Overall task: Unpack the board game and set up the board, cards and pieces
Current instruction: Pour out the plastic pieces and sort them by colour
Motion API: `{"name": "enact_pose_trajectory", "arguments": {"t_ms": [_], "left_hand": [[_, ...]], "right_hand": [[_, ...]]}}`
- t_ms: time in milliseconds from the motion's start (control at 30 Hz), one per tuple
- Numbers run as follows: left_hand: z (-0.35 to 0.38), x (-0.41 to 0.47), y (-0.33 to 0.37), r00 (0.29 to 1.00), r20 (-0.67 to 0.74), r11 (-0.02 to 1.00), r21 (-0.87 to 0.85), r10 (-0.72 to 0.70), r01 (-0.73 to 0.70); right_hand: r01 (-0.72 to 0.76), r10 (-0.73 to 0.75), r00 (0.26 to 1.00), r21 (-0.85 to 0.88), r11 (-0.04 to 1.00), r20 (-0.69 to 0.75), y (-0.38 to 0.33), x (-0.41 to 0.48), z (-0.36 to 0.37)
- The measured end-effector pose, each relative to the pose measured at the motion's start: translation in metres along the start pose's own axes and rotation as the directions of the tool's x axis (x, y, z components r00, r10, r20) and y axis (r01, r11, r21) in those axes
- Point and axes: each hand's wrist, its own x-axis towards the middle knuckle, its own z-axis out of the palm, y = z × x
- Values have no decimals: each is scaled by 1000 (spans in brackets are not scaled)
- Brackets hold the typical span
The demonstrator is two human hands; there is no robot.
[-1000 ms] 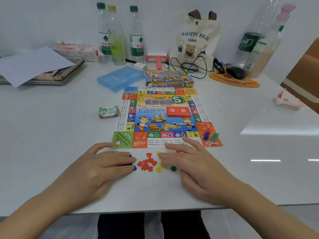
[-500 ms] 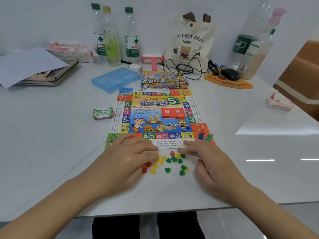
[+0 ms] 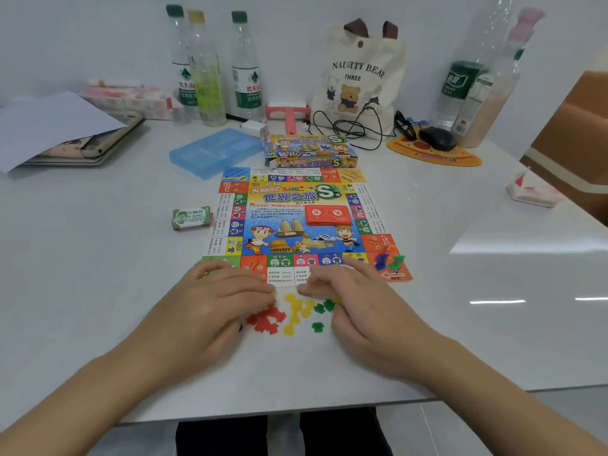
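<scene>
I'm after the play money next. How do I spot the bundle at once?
Find the colourful game board lying flat in the middle of the white table. Just off its left edge, about halfway along, lies the play money bundle. It is a small green block with white print, far smaller than the pale blue plastic case behind it.

Reaches in from the lower corners with bare left forearm point(image 3: 98, 386) and right forearm point(image 3: 487, 390), both angled toward the middle. Holds left hand point(image 3: 210, 307) palm down, fingers loosely straight, pointing right. Holds right hand point(image 3: 365, 304) palm down, fingers slightly bent, pointing left, thumb tucked beneath. Leaves a small gap between the two sets of fingertips.
</scene>
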Motion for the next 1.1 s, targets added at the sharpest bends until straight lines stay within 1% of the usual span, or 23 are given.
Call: {"name": "enact_pose_trajectory", "arguments": {"t_ms": [133, 367, 467, 533, 633, 767, 833, 933, 1100], "left_hand": [[-2, -9, -4, 999, 6, 999, 7, -37, 37], [-2, -14, -4, 999, 5, 999, 15, -52, 51], [-1, -11, 0, 1000, 3, 1000, 8, -30, 30], [1, -5, 5, 1000, -5, 1000, 2, 0, 0], [7, 6, 13, 999, -10, 999, -6, 43, -43], [15, 23, 23, 998, 32, 998, 29, 59, -60], [18, 28, 27, 996, 79, 997, 56, 41, -45], [22, 32, 30, 989, 149, 995, 100, 5, -20], [23, 31, 31, 982, 186, 996, 89, -14, -3]], "right_hand": [[1, -2, 999, 21, 1000, 45, -6, 8, 4], [82, -85, 991, 42, 996, 101, -20, 17, 7], [39, -38, 999, 90, 995, -6, -9, 5, -2], [3, 5, 996, 85, 996, -93, 3, -6, -5], [18, -16, 979, 8, 1000, -203, 16, -20, -7], [-11, -10, 965, -79, 997, -263, 23, -31, -13], [-30, 5, 969, -96, 995, -246, 24, -33, -14], [-33, 16, 985, -96, 995, -172, 24, -31, -13], [-5, -3, 996, -101, 995, -87, 21, -24, -14]]}}
